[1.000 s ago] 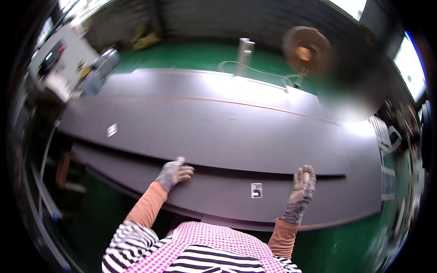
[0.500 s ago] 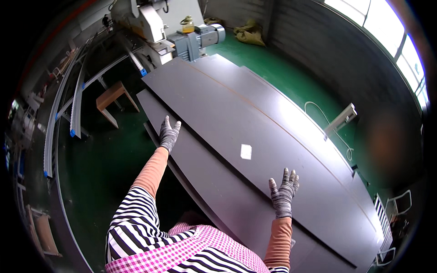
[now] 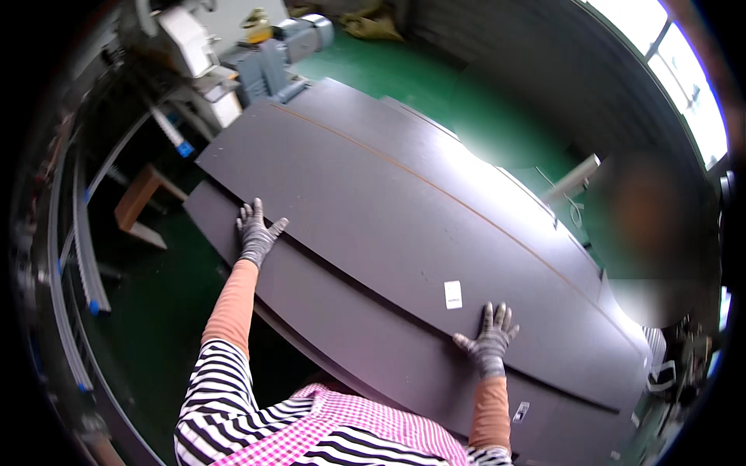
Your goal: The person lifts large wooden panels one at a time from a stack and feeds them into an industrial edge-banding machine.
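Upper panel (image 3: 365,210): long, dark grey, lying flat, diagonal in view. Sits on matching lower panel (image 3: 350,326), whose near strip sticks out uncovered.

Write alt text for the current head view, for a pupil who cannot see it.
A gloved left hand and right hand spread at the near edge of a large dark panel lying over a lower panel. A white label sits on the upper one, beside the right hand; green floor shows beyond.

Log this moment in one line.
left hand: open; right hand: open; both at upper panel's near edge; white label: on panel
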`<state>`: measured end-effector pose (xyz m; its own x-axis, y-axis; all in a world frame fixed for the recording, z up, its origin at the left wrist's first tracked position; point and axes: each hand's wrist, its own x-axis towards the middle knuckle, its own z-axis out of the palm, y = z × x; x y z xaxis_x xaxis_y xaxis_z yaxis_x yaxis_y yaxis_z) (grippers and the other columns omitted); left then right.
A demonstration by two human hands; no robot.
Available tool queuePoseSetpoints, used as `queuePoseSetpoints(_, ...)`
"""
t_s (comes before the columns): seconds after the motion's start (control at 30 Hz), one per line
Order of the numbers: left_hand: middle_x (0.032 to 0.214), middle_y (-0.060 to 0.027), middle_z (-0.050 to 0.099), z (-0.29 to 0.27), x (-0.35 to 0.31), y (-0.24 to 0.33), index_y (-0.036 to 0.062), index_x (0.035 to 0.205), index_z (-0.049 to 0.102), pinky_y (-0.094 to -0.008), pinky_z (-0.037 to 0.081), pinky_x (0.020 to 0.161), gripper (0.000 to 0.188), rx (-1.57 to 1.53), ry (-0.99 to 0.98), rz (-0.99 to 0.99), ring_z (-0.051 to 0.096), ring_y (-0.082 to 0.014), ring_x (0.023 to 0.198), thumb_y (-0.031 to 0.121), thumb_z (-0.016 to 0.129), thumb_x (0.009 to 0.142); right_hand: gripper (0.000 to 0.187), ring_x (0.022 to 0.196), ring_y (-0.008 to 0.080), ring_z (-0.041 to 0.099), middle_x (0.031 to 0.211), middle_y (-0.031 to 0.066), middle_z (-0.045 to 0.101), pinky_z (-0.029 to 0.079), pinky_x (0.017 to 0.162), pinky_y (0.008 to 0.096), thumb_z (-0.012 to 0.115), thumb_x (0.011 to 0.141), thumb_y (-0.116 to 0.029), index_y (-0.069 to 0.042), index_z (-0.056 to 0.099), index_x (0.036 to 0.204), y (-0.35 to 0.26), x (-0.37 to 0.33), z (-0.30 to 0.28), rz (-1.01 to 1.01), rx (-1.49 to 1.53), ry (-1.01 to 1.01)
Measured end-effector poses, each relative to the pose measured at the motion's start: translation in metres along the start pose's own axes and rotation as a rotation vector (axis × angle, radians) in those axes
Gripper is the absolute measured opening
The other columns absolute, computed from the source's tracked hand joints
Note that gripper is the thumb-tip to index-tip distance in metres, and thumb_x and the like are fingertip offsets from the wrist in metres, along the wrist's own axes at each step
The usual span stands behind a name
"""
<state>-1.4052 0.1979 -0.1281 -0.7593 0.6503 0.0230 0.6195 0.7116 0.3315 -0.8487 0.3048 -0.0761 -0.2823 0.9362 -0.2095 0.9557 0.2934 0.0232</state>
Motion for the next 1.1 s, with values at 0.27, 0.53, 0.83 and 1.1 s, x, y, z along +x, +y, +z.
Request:
queuePoseSetpoints(0.27,0.143,-0.0237,0.024,0.023,-0.001,0.082,0.0026,0.140,0.020,-0.0496,0.007,0.109,0.104,0.047,-0.099,0.246,0.016,-0.0343,0.136,0.066,0.058,0.067,0.114,0.138,0.0307,0.005,0.148,0.0147,0.012,0.002,0.106,0.0598,0.075,0.052,-0.057,-0.015,0.019,0.142,0.052,-0.011,0.006,0.188,-0.016,-0.036)
queuePoseSetpoints(0.53,0.130,-0.0176,0.038,0.036,-0.044,0.201,0.0095,0.127,0.041,-0.0583,0.011,0.104,0.081,-0.131,0.002,0.639,0.025,-0.0370,0.128,0.055,0.067,0.066,0.100,0.137,0.0316,0.011,0.148,0.0125,0.012,0.023,0.107,0.0475,0.072,0.064,-0.048,-0.024,0.015,0.143,0.182,-0.057,0.020,0.551,0.002,-0.043)
queuePoseSetpoints(0.83,0.136,-0.0168,0.038,0.077,-0.025,0.179,-0.0015,0.111,0.049,-0.0492,0.018,0.108,0.071,0.012,0.108,0.769,0.031,-0.0322,0.129,0.051,0.069,0.068,0.093,0.137,0.0388,0.000,0.150,0.0116,0.006,0.007,0.107,0.0568,0.056,0.064,-0.074,-0.036,0.019,0.141,0.158,-0.031,0.029,0.830,0.267,0.045)
queuePoseSetpoints(1.1,0.137,-0.0198,0.034,0.047,-0.049,0.205,0.0116,0.133,0.040,-0.0496,0.019,0.108,0.078,0.226,-0.009,0.740,0.030,-0.0355,0.129,0.055,0.062,0.072,0.098,0.137,0.0392,-0.002,0.150,0.0120,0.005,0.005,0.108,0.0551,0.054,0.061,-0.078,-0.034,0.021,0.142,0.170,-0.037,0.026,0.804,0.318,0.044)
